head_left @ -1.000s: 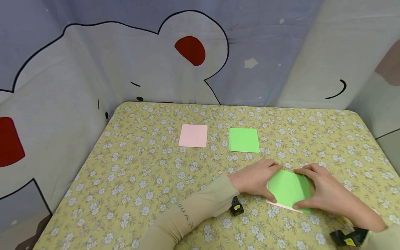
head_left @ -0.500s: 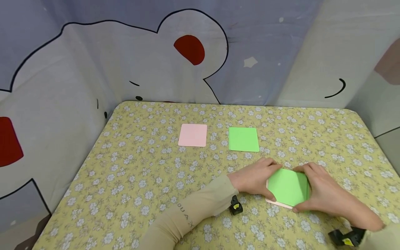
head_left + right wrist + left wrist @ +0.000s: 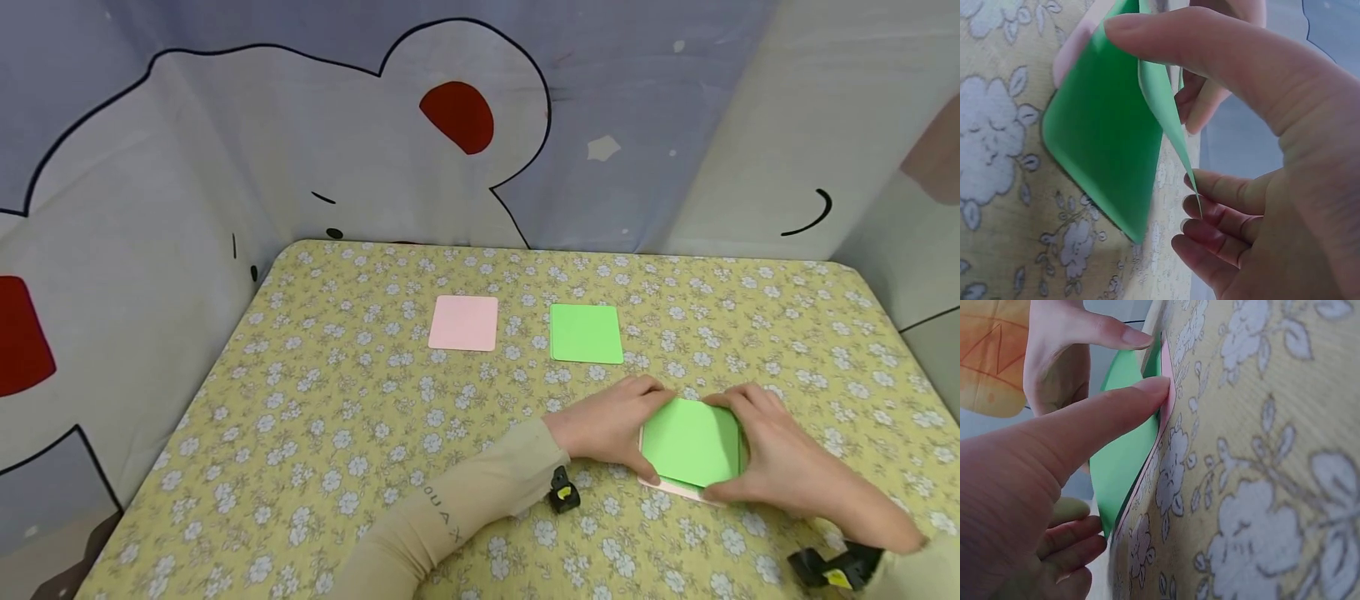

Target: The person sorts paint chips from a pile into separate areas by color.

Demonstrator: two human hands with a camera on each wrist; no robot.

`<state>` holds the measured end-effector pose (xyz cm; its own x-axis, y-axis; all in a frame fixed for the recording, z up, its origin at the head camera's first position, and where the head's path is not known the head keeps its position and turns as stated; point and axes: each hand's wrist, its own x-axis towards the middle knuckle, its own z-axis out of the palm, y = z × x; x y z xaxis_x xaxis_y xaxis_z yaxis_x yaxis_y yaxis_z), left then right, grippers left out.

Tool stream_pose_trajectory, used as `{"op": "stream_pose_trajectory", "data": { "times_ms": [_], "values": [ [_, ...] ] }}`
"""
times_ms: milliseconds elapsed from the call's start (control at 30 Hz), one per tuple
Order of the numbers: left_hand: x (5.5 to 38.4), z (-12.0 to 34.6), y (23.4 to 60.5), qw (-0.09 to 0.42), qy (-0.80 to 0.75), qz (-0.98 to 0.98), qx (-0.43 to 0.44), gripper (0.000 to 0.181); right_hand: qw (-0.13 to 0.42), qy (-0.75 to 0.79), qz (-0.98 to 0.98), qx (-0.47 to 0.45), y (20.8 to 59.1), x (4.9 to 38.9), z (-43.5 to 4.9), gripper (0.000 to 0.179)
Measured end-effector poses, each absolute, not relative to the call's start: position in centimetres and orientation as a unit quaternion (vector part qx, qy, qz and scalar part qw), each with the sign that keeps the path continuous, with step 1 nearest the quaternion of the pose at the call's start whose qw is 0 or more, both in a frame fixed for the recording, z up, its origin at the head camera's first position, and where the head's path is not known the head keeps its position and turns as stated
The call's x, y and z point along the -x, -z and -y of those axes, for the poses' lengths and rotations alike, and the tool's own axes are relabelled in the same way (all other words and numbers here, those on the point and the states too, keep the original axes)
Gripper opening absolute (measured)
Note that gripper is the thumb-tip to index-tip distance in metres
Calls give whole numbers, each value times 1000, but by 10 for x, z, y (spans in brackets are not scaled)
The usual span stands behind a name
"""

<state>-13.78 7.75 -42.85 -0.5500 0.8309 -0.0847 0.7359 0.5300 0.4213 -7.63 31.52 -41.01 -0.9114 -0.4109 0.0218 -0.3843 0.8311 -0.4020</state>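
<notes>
At the right of the table, in the head view, my left hand [image 3: 618, 421] and right hand [image 3: 780, 458] hold square paper sheets from opposite sides. The upper green sheet [image 3: 690, 442] bows upward. Under it, in the right wrist view, lies a second green sheet [image 3: 1104, 125], and at the bottom a pink sheet [image 3: 1168, 372] shows along its edge. My right thumb and fingers grip the upper green sheet, raised off the lower one in the right wrist view. My left thumb presses the near left corner, with the left fingers at the far left corner.
A pink square [image 3: 463, 322] and a green square [image 3: 587, 333] lie farther back on the flowered tablecloth [image 3: 337, 467]. Printed curtains [image 3: 315, 150] rise behind and beside the table. Both wrists carry a small black camera mount [image 3: 564, 492].
The upper green sheet's right side has lifted and shifted left, showing green beneath it at the right. Its near edge has drawn back over the pink. Both hands stay at their sides.
</notes>
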Motion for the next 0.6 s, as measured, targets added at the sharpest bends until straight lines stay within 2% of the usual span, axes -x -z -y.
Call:
{"op": "stream_pose_trajectory", "data": {
  "times_ms": [233,600],
  "values": [
    [139,-74,427,132,-173,-870,-444,115,-6,204,-951,230,407,81,-312,111],
    [151,-56,424,118,-191,-877,-424,112,3,219,-947,237,401,97,-297,110]
  ]
}}
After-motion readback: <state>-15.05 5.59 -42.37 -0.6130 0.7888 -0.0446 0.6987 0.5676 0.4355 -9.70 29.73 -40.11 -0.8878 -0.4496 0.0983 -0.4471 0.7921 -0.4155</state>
